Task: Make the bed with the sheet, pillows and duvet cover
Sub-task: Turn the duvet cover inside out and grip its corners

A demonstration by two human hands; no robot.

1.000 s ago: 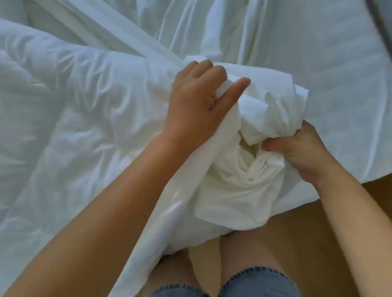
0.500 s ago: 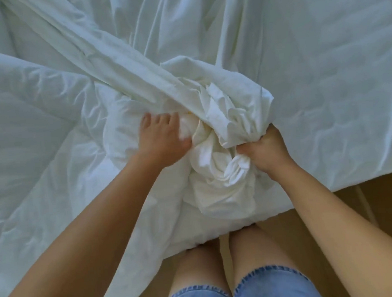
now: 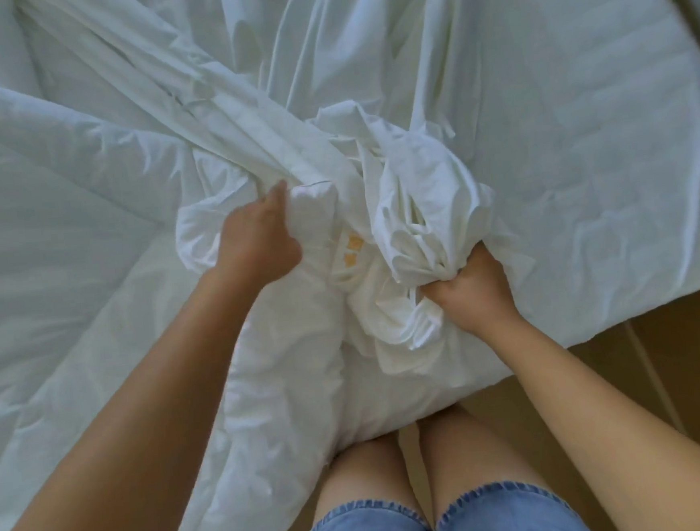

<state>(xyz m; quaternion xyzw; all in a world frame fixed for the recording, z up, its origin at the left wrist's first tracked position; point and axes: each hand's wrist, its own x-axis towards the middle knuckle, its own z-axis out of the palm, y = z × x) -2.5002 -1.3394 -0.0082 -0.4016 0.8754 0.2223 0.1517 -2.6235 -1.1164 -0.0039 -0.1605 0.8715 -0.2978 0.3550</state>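
A thick white duvet (image 3: 67,254) lies crumpled over the left of the bed, one corner hanging off the near edge. My left hand (image 3: 256,237) grips that duvet corner, where a small label with orange squares (image 3: 353,248) shows. The thin white duvet cover (image 3: 414,193) is bunched at the centre and trails away to the upper left. My right hand (image 3: 469,287) clutches a gathered wad of the cover at the bed's edge. A white sheet (image 3: 581,142) covers the mattress on the right.
Wooden floor (image 3: 689,343) runs along the bed's near right edge, with a thin pale cord lying on it. My bare legs in denim shorts (image 3: 435,522) stand against the bed. No pillow can be made out.
My left hand has gone from pressing flat on the bunched fabric to gripping the duvet corner, exposing the orange label. The cover bunch has spread out more. My right hand keeps its hold.
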